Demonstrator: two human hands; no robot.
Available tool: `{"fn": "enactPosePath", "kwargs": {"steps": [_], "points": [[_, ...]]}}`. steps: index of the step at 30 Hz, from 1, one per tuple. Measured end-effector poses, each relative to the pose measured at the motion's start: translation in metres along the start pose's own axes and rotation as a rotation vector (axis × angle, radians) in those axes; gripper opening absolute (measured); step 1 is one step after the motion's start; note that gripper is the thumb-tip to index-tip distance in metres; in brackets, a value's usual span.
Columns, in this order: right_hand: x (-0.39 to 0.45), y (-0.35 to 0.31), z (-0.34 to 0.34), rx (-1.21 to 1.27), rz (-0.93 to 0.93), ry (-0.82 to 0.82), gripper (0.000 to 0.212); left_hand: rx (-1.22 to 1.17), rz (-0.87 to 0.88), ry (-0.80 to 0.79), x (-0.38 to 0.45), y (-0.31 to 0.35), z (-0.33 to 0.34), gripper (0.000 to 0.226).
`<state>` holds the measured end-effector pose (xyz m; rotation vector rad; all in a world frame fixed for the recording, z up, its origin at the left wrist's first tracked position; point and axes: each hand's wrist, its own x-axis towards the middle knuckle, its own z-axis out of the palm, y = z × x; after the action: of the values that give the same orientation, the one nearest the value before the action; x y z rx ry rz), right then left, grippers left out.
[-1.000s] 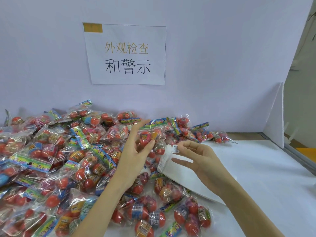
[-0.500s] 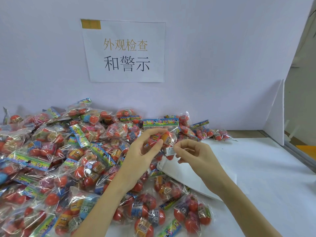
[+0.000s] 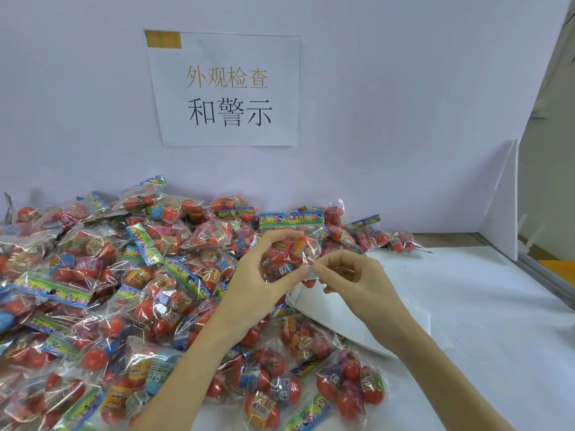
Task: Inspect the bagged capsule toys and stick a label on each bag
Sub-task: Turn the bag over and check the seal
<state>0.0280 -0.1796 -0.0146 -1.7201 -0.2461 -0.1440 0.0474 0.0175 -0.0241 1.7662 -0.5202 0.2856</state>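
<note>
Left hand (image 3: 249, 284) grips bag (image 3: 291, 244) upright, front exposed; right hand (image 3: 354, 284) pinches label (image 3: 311, 271) against it, likely sticking.

Bagged capsule toys (image 3: 130, 293) were heaped over the left and middle of the white table (image 3: 485, 331), reaching back to the wall (image 3: 389, 119). To the right the tabletop lay bare beyond a white label sheet (image 3: 339, 318). An upright white foam board (image 3: 505, 209) closed off the far right corner.
</note>
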Motion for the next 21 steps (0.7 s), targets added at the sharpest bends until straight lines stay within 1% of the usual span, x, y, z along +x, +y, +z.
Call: {"fn": "enactPosePath", "kwargs": {"steps": [2,3,4,6,7,8,9,10,11,12,13,15,17,19,20,21], "points": [[0.000,-0.001,0.002,-0.027,-0.051,0.023,0.001,-0.023,0.006,0.004,0.000,-0.002,0.000,0.054],[0.000,0.000,0.004,-0.044,-0.085,0.051,0.007,-0.039,0.016,0.008,0.000,-0.002,0.000,0.057],[0.001,0.002,0.006,-0.045,-0.109,0.086,0.017,-0.058,0.018,0.011,0.000,-0.003,0.001,0.061],[0.002,0.004,0.007,-0.007,-0.077,0.135,0.037,-0.141,-0.003,0.029,0.000,-0.004,0.000,0.079],[0.002,0.004,0.006,0.035,-0.017,0.110,0.040,-0.194,-0.007,0.039,0.000,-0.004,0.000,0.088],[0.002,0.003,0.005,0.111,0.060,0.052,0.039,-0.233,-0.004,0.051,-0.001,-0.003,0.000,0.095],[0.002,0.004,0.003,0.240,0.147,-0.030,0.036,-0.257,-0.002,0.065,0.000,-0.003,0.001,0.098],[0.001,0.005,0.002,0.400,0.224,-0.114,0.031,-0.263,-0.012,0.074,0.000,-0.003,0.002,0.098],[0.002,0.008,0.002,0.524,0.281,-0.163,0.026,-0.260,-0.021,0.072,0.000,-0.005,0.004,0.096],[0.003,0.011,0.002,0.587,0.305,-0.179,0.025,-0.253,-0.037,0.070,0.000,-0.004,0.006,0.094],[0.003,0.012,0.002,0.598,0.304,-0.177,0.027,-0.246,-0.053,0.078,-0.001,-0.009,0.007,0.092],[0.004,0.013,0.003,0.551,0.263,-0.142,0.039,-0.224,-0.094,0.080,-0.003,-0.006,0.009,0.089],[0.004,0.008,0.003,0.437,0.208,-0.146,0.045,-0.205,-0.159,0.099,-0.004,-0.006,0.009,0.087],[0.001,0.004,0.002,0.158,0.143,-0.162,0.037,-0.183,-0.176,0.084,-0.005,-0.001,0.011,0.087],[0.000,0.003,0.003,0.048,0.118,-0.159,0.029,-0.169,-0.183,0.079,-0.007,0.001,0.013,0.086],[-0.002,0.003,0.003,-0.009,0.100,-0.156,0.023,-0.183,-0.204,0.069,-0.007,-0.003,0.013,0.083]]}}
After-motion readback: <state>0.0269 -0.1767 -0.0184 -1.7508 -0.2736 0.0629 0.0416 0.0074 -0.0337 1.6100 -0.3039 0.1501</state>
